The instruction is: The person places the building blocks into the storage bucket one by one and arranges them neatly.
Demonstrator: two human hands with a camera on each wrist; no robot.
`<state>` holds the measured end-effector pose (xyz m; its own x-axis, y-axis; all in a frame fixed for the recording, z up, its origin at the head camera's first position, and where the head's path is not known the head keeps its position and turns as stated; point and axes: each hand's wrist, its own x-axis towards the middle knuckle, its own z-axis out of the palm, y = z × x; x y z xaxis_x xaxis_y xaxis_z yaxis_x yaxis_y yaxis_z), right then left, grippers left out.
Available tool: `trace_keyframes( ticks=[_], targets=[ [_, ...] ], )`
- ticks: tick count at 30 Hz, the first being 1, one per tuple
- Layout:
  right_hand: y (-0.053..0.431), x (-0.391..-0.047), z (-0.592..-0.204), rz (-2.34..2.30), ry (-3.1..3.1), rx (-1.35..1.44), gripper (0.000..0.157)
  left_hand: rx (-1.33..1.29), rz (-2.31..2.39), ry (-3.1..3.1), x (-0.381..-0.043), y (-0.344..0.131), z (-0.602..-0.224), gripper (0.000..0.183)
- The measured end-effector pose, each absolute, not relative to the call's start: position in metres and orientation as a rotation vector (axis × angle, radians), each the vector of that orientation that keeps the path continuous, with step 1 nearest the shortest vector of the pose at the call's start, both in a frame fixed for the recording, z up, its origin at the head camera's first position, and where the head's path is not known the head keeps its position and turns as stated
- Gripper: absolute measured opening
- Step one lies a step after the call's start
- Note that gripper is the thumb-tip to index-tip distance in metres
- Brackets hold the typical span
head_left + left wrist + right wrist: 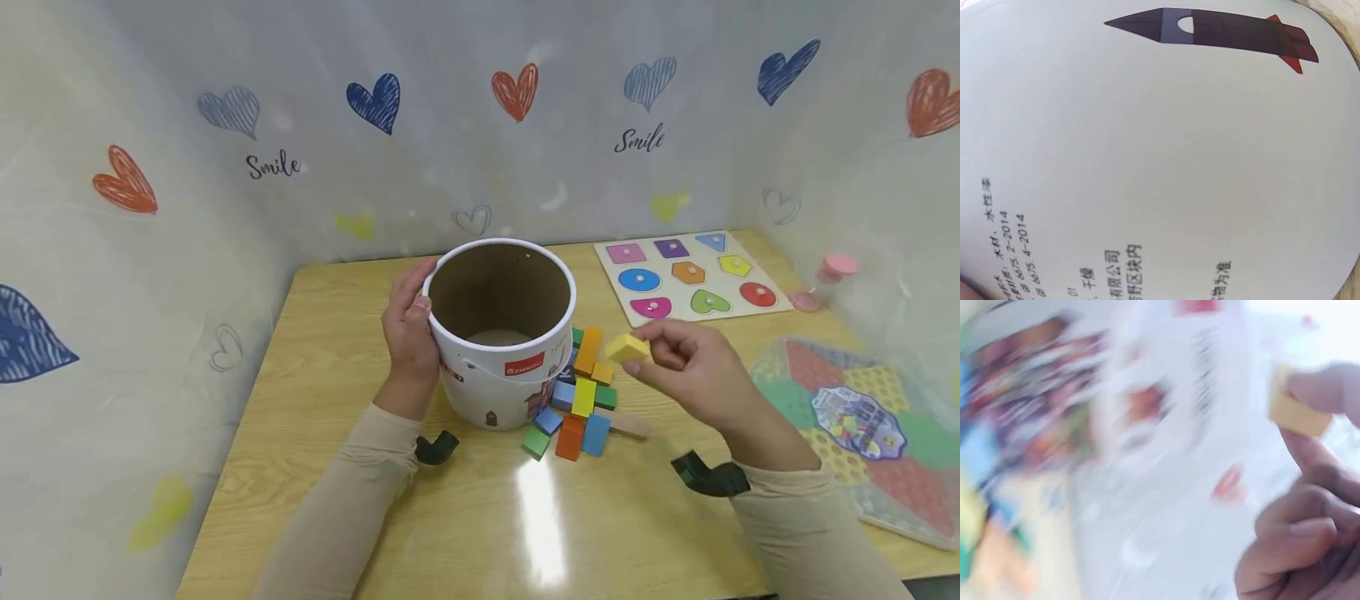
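A white bucket (480,392) with a printed pattern and a thin wire handle stands upright on the table. My left hand (411,342) holds it at its left side, thumb at the rim and fingers against the outer wall. The bucket's wall (1147,137), with a printed rocket and text, fills the left wrist view. To the right of the bucket, my right hand (693,367) pinches a yellow block (627,348) between thumb and finger, above the table. In the right wrist view the same yellow block (1297,415) sits between thumb and fingertip.
Several coloured wooden blocks (584,398) lie in a loose heap against the bucket's right side. Behind them is a shape-puzzle board (678,304) with knobbed pieces. A pink sand timer (825,279) stands at the right, near a packed bag of coloured pieces (862,425).
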<state>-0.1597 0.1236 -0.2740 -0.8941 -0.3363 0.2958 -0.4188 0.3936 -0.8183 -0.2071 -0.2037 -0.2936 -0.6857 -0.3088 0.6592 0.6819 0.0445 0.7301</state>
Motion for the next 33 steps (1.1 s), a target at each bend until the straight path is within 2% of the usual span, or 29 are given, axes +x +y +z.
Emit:
trace_keyframes(
  ticks=[5,13,19,25,33],
  targets=[
    [0.084,-0.173,-0.249,1.731,-2.403,0.728,0.019,-0.387,-1.741,-1.627,-0.196,-0.2,-0.294,0.05],
    [0.057,-0.187,-0.262,1.747,-2.385,0.766,0.025,-0.405,-1.746,-1.641,-0.195,-0.197,-0.296,0.049],
    [0.072,-0.18,-0.267,1.898,-2.177,0.808,0.041,-0.437,-1.732,-1.647,-0.196,-0.199,-0.295,0.049],
    [0.102,-0.174,-0.283,1.841,-2.261,0.685,0.034,-0.445,-1.743,-1.63,-0.214,-0.209,-0.306,0.05],
    [0.147,-0.17,-0.34,1.494,-2.927,0.655,0.033,-0.436,-1.719,-1.614,-0.216,-0.213,-0.306,0.051]
  ],
)
